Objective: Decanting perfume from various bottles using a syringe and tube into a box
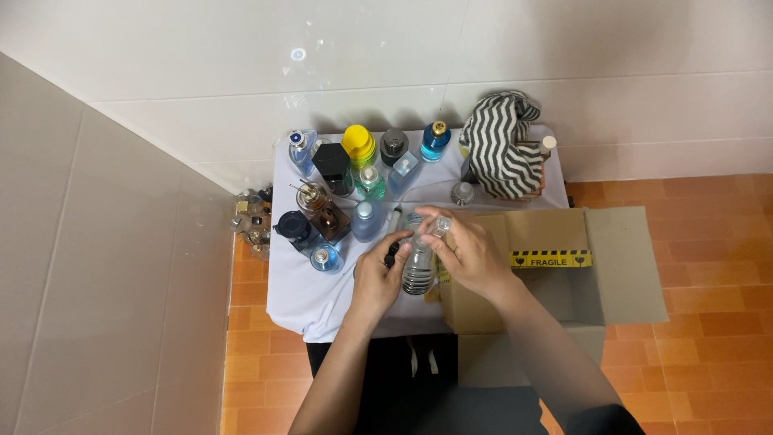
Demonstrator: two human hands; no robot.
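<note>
My left hand (377,276) and my right hand (469,252) meet over the front of a small table covered with a white cloth (294,298). Between them stands a clear ribbed glass bottle (418,270). My right hand grips its upper part near the neck. My left hand touches its left side and pinches a small black cap (391,259). Several perfume bottles stand behind, among them a dark round one (296,228) and a pale blue one (365,221).
An open cardboard box (555,266) with a yellow-and-black tape strip sits at my right, flaps spread. A black-and-white zigzag cloth (503,145) lies at the table's back right. More small bottles (254,221) stand on the floor at left. White tiled walls enclose the corner.
</note>
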